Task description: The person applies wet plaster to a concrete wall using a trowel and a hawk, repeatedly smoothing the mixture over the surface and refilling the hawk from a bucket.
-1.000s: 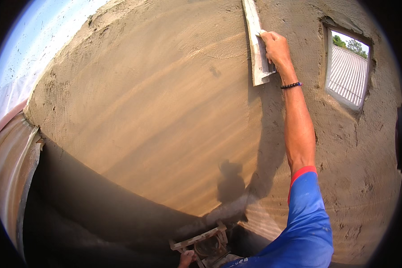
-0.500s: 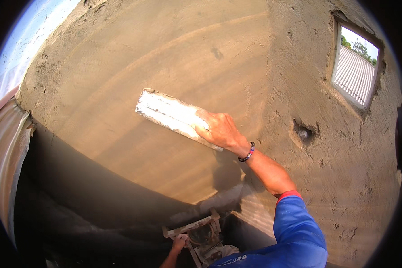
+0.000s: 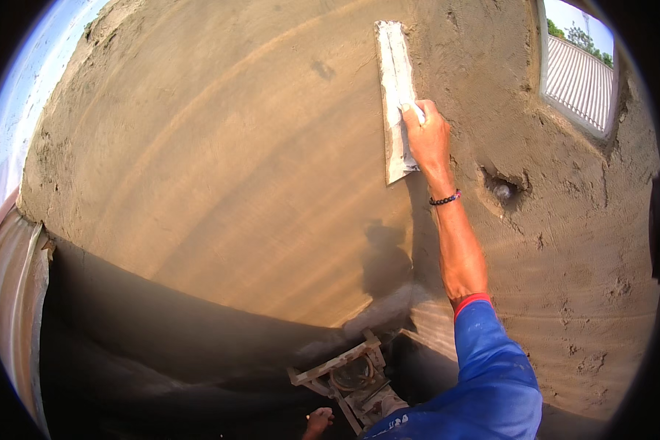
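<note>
My right hand is closed around the handle of a long plastering trowel. The blade, smeared with pale plaster, stands nearly upright against the rough brown plastered wall, close to the inside corner. Low in the view, my left hand is small and partly cut off by the lower edge, its fingers curled together with nothing visible in them. Beside it, apart from the fingers, is a worn wooden stand with a round, dark opening.
The adjoining wall on the right has a small window opening and a broken-out hole. Corrugated sheeting hangs at the left edge. Deep shadow covers the lower left.
The trowel has moved up and right to the corner, turning from a slant to nearly upright. My left hand has let go of the wooden stand and dropped lower.
</note>
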Demonstrator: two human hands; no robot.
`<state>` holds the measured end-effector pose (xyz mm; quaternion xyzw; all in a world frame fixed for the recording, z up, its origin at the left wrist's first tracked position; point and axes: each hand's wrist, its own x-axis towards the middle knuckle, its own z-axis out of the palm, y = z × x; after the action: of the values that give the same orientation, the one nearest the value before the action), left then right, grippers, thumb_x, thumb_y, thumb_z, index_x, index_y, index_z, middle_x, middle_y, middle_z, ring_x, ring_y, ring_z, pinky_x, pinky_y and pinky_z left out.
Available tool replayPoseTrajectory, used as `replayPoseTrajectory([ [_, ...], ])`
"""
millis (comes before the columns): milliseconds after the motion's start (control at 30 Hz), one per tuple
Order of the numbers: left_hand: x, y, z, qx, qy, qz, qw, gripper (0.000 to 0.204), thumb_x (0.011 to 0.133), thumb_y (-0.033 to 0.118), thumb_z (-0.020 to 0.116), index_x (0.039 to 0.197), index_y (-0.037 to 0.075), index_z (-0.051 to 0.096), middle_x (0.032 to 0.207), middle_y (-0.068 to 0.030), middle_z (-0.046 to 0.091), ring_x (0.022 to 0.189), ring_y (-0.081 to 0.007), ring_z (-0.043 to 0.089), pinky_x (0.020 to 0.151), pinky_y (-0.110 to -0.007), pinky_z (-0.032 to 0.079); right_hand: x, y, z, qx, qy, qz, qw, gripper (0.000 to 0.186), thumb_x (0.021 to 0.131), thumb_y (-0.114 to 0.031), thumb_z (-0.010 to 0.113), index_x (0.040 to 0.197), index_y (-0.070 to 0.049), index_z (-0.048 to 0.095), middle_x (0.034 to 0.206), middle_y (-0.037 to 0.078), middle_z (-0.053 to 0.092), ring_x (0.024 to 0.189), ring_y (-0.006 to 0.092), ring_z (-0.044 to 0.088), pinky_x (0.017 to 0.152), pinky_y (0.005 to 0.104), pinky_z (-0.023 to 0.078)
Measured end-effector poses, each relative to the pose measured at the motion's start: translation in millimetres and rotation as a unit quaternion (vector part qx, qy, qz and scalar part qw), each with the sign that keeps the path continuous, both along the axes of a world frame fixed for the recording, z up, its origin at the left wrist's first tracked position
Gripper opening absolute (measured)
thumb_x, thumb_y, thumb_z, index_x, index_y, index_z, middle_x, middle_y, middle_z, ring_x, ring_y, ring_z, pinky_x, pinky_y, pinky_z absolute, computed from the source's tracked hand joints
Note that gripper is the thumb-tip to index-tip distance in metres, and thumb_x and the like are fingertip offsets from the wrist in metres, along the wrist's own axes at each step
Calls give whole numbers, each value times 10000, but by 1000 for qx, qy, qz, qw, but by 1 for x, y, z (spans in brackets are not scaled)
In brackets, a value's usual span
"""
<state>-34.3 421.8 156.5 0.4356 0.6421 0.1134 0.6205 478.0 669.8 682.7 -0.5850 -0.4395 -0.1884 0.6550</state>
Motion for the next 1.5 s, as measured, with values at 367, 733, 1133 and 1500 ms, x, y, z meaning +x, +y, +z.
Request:
replayPoseTrajectory([
  [367, 17, 37, 39, 75, -45, 73, 994, 252, 923, 214, 575, 1045, 5, 644, 846, -77, 667, 657, -136, 617, 592, -273, 513, -56, -51, -10, 10, -29, 96, 995, 366, 847, -247, 641, 1099, 15, 592, 787, 216, 659, 730, 400, 656, 651, 442, 510],
  [733, 23, 15, 6, 1, -21, 16, 1000, 285, 925, 229, 585, 1078, -6, 637, 842, -91, 668, 661, -144, 631, 573, -266, 524, 13, -34, -85, -158, 12, -40, 987, 355, 874, -315, 596, 1072, -20, 597, 823, 280, 639, 822, 452, 629, 689, 501, 494],
  [1133, -4, -9, -24, 6, -119, -14, 993, 195, 945, 351, 555, 964, 159, 584, 729, 36, 539, 583, -86, 511, 481, -252, 431, 5, -49, -383, -230, 110, 12, 967, 339, 878, -287, 629, 1107, -41, 586, 861, 256, 658, 818, 430, 647, 693, 459, 510],
  [1500, 42, 5, 24, 49, -72, 8, 996, 213, 948, 244, 560, 993, 57, 650, 789, -58, 650, 650, -154, 592, 585, -319, 495, 18, -13, -83, 45, 64, 76, 994, 318, 900, -291, 629, 1007, 7, 645, 877, 125, 683, 809, 168, 644, 730, 313, 495],
])
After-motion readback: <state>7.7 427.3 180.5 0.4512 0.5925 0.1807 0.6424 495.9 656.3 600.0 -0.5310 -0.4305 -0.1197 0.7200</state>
